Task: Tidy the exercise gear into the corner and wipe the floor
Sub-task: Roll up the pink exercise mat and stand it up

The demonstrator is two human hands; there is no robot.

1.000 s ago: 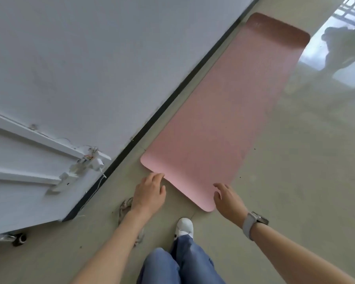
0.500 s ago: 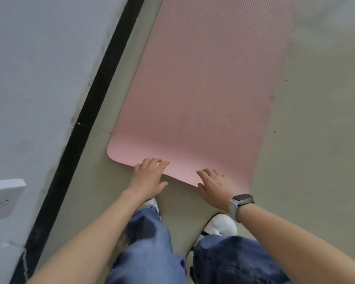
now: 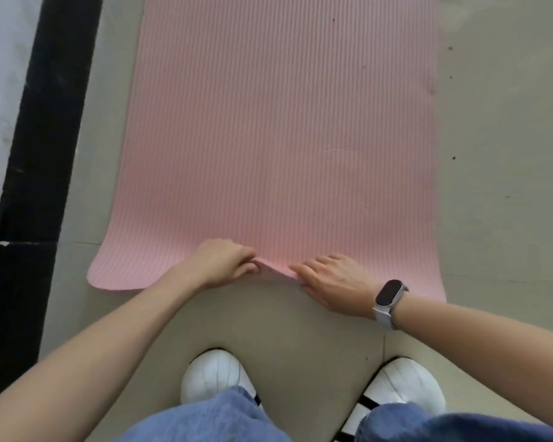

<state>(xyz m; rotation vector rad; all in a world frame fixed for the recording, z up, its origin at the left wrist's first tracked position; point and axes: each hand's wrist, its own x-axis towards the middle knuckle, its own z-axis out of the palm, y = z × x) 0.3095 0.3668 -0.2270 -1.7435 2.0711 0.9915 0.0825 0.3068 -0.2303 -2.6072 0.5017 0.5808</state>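
Both hands — left hand [image 3: 219,263], right hand [image 3: 332,282] — now pinching pink mat [image 3: 278,122] edge, lifted

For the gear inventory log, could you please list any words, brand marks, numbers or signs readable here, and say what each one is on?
There is none to read.
Pink mat: ribbed surface only, no logo or print shows.
Watch on the right wrist: screen dark, nothing displayed.
White shoes: no legible mark.
Black baseboard and floor: only specks, no writing.
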